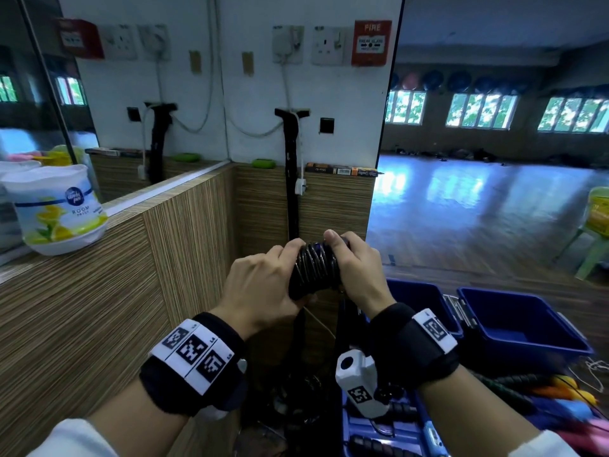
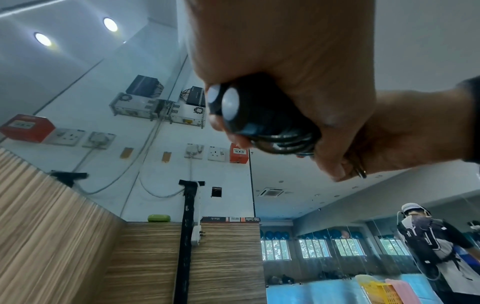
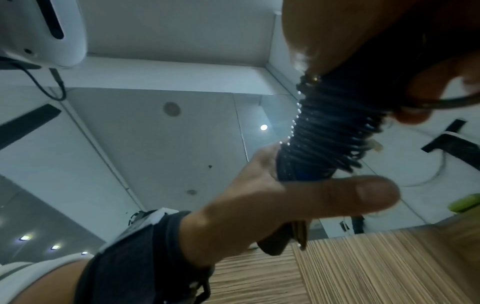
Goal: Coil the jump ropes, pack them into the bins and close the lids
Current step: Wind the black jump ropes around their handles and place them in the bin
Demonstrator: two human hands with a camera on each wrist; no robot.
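Observation:
A black jump rope (image 1: 314, 268), its cord wound in tight turns round its two handles, is held up in front of the wood-panelled wall. My left hand (image 1: 280, 275) grips the bundle's left end; the left wrist view shows the two grey handle caps (image 2: 226, 107) poking out of my fist. My right hand (image 1: 342, 255) curls over the right end of the coil (image 3: 332, 131) and pinches a loose loop of cord (image 3: 454, 102). Two open blue bins (image 1: 520, 321) (image 1: 425, 305) stand below to the right. The open one looks empty.
A blue bin with black ropes (image 1: 379, 433) lies under my right wrist. Coloured jump ropes (image 1: 560, 397) are piled at the bottom right. A wood-panelled counter (image 1: 99, 291) runs along the left with an air-freshener tub (image 1: 56, 209) on it. Mirrors line the walls.

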